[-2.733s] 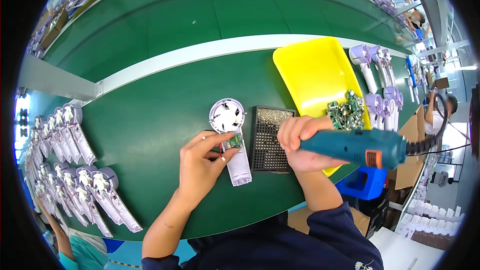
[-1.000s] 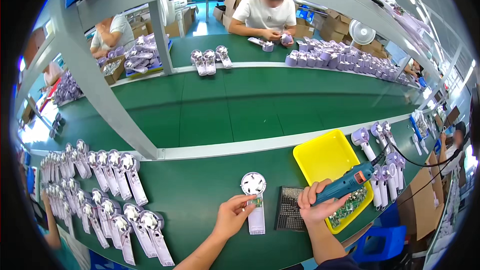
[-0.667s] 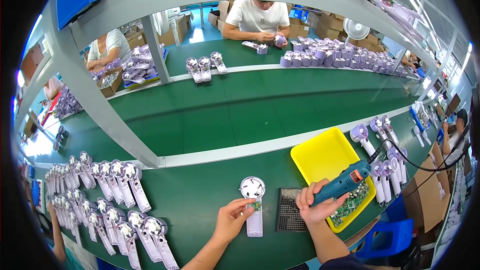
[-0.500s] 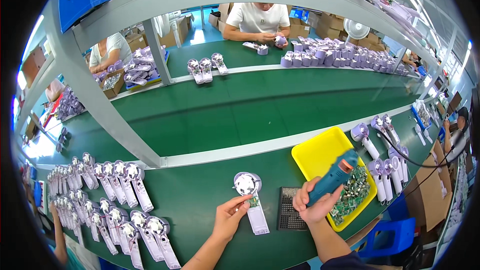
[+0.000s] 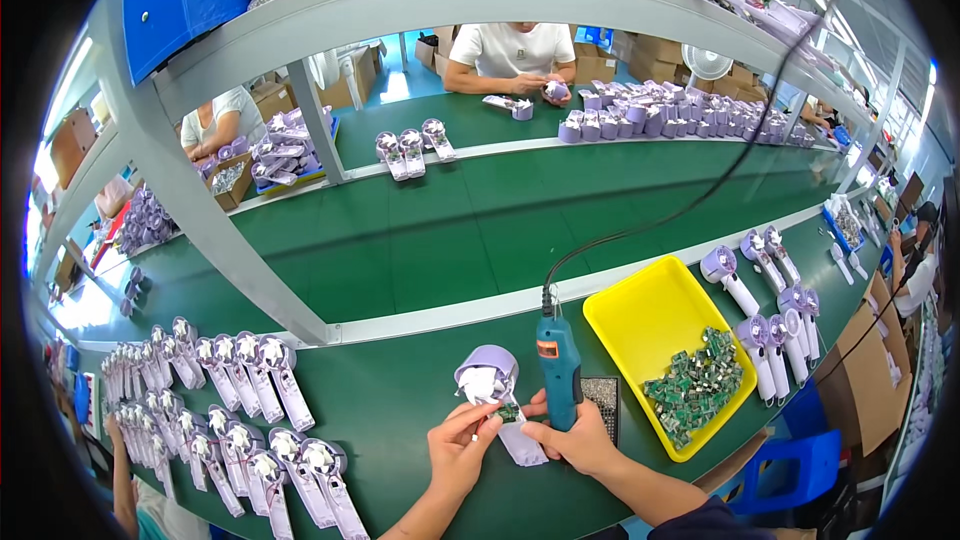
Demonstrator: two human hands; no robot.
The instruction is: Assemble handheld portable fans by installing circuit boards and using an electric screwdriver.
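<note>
A lilac handheld-fan housing (image 5: 488, 365) with a white fan blade lies in front of me, its open handle half (image 5: 525, 447) pointing toward me. My left hand (image 5: 460, 452) pinches a small green circuit board (image 5: 509, 412) at the top of that handle. Gripped in my right hand (image 5: 582, 443) is a teal electric screwdriver (image 5: 560, 365), held upright with its cord leaving the top. It stands just right of the handle; its tip is hidden behind my fingers. Partly behind the right hand sits a dark perforated screw plate (image 5: 604, 398).
A yellow tray (image 5: 622, 312) of green circuit boards (image 5: 692, 385) stands at right, with several lilac fans (image 5: 735, 280) beyond it. Rows of fan housings (image 5: 240, 375) fill the left. A grey frame post (image 5: 215, 210) rises at left. Across the bench a person (image 5: 515, 55) handles a fan part.
My right hand has brought the screwdriver left from beside the yellow tray and turned it upright by the handle. The fan housing has tipped slightly; my left hand stays at the circuit board.
</note>
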